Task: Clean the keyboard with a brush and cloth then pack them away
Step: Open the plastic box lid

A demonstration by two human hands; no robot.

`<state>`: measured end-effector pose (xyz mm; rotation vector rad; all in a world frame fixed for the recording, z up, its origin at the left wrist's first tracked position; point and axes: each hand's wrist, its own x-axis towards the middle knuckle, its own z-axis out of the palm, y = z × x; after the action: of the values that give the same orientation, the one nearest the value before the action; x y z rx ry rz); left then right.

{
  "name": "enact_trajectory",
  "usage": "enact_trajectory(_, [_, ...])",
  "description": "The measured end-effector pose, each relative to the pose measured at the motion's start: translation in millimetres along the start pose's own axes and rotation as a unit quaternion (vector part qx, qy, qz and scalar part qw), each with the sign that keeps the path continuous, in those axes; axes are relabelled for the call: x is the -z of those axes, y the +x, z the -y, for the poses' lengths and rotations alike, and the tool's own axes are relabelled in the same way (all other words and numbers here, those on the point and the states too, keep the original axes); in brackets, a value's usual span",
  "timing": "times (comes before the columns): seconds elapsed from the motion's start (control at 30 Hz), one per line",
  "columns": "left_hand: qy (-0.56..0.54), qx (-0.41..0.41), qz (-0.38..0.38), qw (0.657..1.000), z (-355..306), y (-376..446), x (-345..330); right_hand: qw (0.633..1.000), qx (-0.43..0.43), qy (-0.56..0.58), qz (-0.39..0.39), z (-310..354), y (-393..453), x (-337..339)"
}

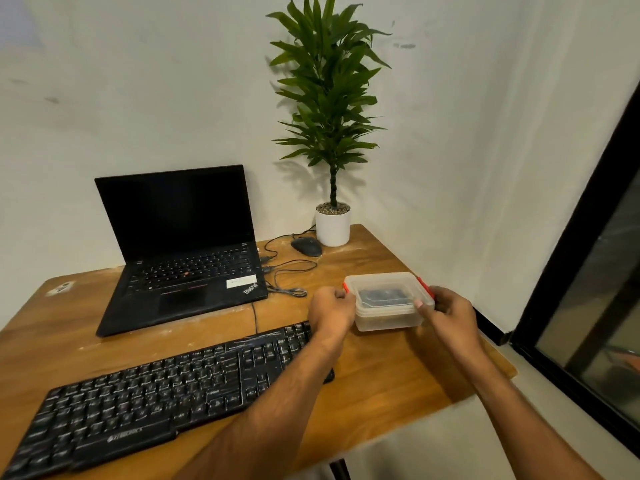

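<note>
Keyboard (166, 393), black, lies nearest on the wooden surface (398, 375), its right end under the left forearm. Beyond it, 2 hands flank a clear plastic box (388, 301) with red clips: the left hand (330, 311) has curled fingers against its left end, the right hand (446, 311) grips its right end. Something dark lies inside. Farther back stand an open laptop (180, 244), a mouse (306, 246) and a potted plant (332, 133).
</note>
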<state>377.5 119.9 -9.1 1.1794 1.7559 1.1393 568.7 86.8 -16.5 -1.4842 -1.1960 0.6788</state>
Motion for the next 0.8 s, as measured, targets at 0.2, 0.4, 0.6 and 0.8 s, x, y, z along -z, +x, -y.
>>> enact_trajectory(0.2, [0.029,0.010,0.006,1.000,11,-16,6,0.999,-0.028,-0.021,-0.041,-9,-18,8])
enact_trajectory(0.4, [0.016,0.008,0.010,1.000,13,-15,10,0.993,-0.058,-0.018,-0.099,-14,-16,9])
enact_trajectory(0.6, [0.029,0.020,0.007,0.999,12,-11,11,0.991,-0.090,-0.044,-0.086,-14,-3,8])
enact_trajectory(0.8, [0.037,0.062,0.003,0.997,18,-13,13,0.983,-0.141,-0.065,-0.093,-33,0,9])
